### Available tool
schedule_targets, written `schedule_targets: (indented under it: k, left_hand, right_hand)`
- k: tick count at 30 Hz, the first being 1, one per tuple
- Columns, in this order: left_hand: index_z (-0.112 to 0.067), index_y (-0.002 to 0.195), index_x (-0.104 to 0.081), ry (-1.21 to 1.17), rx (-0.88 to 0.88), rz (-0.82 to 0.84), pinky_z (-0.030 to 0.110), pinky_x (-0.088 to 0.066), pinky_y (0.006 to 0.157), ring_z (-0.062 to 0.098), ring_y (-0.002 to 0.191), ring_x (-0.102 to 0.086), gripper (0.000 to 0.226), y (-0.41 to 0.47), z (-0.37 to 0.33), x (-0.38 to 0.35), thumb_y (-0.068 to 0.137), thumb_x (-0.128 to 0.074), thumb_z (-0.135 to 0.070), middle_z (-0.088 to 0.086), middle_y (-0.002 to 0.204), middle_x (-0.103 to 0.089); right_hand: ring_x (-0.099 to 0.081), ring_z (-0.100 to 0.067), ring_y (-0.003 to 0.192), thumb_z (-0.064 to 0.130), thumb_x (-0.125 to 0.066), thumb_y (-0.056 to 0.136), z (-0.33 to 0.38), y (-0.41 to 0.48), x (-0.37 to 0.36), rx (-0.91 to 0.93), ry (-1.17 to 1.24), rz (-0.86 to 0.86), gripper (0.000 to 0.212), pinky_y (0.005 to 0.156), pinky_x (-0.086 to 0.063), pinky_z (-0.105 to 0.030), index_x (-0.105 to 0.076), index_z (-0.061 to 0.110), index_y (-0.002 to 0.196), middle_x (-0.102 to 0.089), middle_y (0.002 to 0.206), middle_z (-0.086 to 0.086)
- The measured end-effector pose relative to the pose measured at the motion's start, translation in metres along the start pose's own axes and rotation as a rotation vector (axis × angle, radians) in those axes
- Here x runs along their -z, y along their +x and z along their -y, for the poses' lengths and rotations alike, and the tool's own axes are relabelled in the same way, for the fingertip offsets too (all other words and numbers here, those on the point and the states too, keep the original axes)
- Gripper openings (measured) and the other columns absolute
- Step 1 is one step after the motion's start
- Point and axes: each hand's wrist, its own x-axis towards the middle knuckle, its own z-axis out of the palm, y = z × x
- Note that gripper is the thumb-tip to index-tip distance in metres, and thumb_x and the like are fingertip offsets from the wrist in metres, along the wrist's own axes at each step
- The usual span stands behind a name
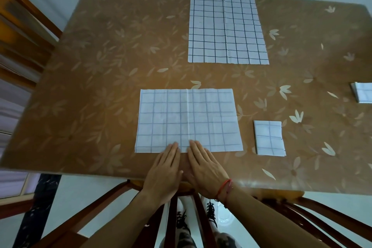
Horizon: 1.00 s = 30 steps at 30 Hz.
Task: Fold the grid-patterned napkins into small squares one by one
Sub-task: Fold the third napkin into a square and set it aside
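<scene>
A white napkin with a faint blue grid (188, 120) lies flat in front of me as a wide rectangle, with a crease down its middle. My left hand (164, 173) and my right hand (205, 169) lie flat side by side, fingers straight, fingertips resting on the napkin's near edge at the centre. Farther back, a larger unfolded napkin with a dark grid (226, 27) is spread out. A napkin folded into a small square (269, 138) sits to the right of my hands. Another folded napkin (362, 92) shows partly at the right edge.
The table (100, 78) is covered with a brown flower-patterned cloth. A wooden chair (20, 32) stands at the left side, and another chair's back (181, 207) is under my arms at the near edge.
</scene>
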Motion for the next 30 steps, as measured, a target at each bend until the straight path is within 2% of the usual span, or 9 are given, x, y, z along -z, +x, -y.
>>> schedule_targets:
  k: [7,11,15,17,20,23,25,27,30]
  left_hand:
    - [-0.002,0.145,-0.037,0.01,0.184,0.049,0.045,-0.039,0.11,0.025,0.144,-0.028,0.065,-0.015,0.017,0.002,0.094,-0.031,-0.043,0.014,0.155,-0.031]
    - [-0.001,0.143,-0.041,0.029,0.29,0.061,0.047,-0.036,0.11,0.028,0.143,-0.03,0.07,-0.024,0.031,0.004,0.092,-0.028,-0.047,0.016,0.154,-0.034]
    - [-0.001,0.143,-0.041,0.033,0.347,0.074,0.05,-0.035,0.11,0.029,0.144,-0.029,0.073,-0.03,0.04,0.007,0.092,-0.024,-0.05,0.018,0.154,-0.031]
    - [-0.001,0.144,-0.04,0.03,0.357,0.082,0.05,-0.034,0.11,0.029,0.144,-0.029,0.075,-0.033,0.043,0.009,0.092,-0.02,-0.052,0.018,0.155,-0.03]
    - [0.001,0.14,-0.046,0.04,0.365,0.088,0.049,-0.037,0.107,0.03,0.14,-0.036,0.075,-0.036,0.046,0.011,0.093,-0.021,-0.051,0.019,0.151,-0.037]
    - [0.003,0.136,-0.05,0.043,0.371,0.095,0.05,-0.041,0.105,0.031,0.137,-0.042,0.074,-0.036,0.046,0.012,0.092,-0.023,-0.05,0.02,0.148,-0.041]
    - [0.002,0.14,-0.045,0.031,0.386,0.093,0.048,-0.036,0.109,0.03,0.141,-0.035,0.078,-0.034,0.043,0.014,0.091,-0.018,-0.052,0.019,0.152,-0.035]
    - [-0.001,0.147,-0.033,-0.005,0.402,0.087,0.044,-0.024,0.116,0.026,0.147,-0.021,0.077,-0.033,0.04,0.016,0.093,-0.016,-0.053,0.015,0.159,-0.022]
    - [-0.005,0.152,-0.021,-0.101,0.428,0.042,0.04,-0.015,0.121,0.022,0.15,-0.006,0.068,-0.028,0.039,0.017,0.1,-0.032,-0.046,0.011,0.163,-0.007]
  right_hand:
    - [-0.022,-0.033,0.145,0.05,-0.032,0.093,-0.014,-0.006,-0.002,-0.073,0.006,0.016,0.075,0.112,-0.035,-0.047,-0.033,-0.004,0.145,-0.021,0.156,-0.021]
    - [-0.017,-0.033,0.145,0.055,-0.022,0.093,-0.029,-0.018,0.003,-0.126,0.016,-0.012,0.081,0.116,-0.026,-0.044,-0.026,-0.005,0.147,-0.016,0.157,-0.021]
    - [-0.027,-0.036,0.142,0.058,-0.012,0.095,-0.049,-0.032,0.007,-0.208,-0.004,-0.026,0.084,0.113,-0.029,-0.043,-0.032,-0.008,0.143,-0.023,0.153,-0.025]
    - [-0.015,-0.035,0.145,0.063,-0.003,0.091,-0.062,-0.04,0.006,-0.243,0.017,0.008,0.091,0.117,-0.02,-0.044,-0.021,-0.007,0.147,-0.011,0.156,-0.022]
    - [-0.008,-0.035,0.147,0.07,0.019,0.08,-0.076,-0.051,0.005,-0.323,0.053,-0.011,0.108,0.119,-0.018,-0.046,-0.017,-0.006,0.148,-0.005,0.158,-0.021]
    - [0.008,-0.031,0.148,0.074,0.033,0.064,-0.083,-0.056,0.004,-0.365,0.069,0.054,0.12,0.12,0.002,-0.038,0.0,-0.002,0.151,0.009,0.159,-0.018]
    - [0.009,-0.031,0.148,0.074,0.015,0.076,-0.08,-0.056,0.011,-0.395,0.084,0.058,0.107,0.121,0.001,-0.038,0.002,-0.002,0.151,0.01,0.159,-0.019]
    - [0.008,-0.033,0.148,0.06,-0.015,0.095,-0.078,-0.054,0.016,-0.411,0.118,0.078,0.086,0.12,0.0,-0.038,0.001,-0.004,0.15,0.009,0.159,-0.02]
    - [0.001,-0.037,0.147,0.042,-0.037,0.1,-0.073,-0.049,0.03,-0.432,0.222,0.065,0.075,0.121,-0.005,-0.041,-0.008,-0.007,0.15,0.001,0.158,-0.023]
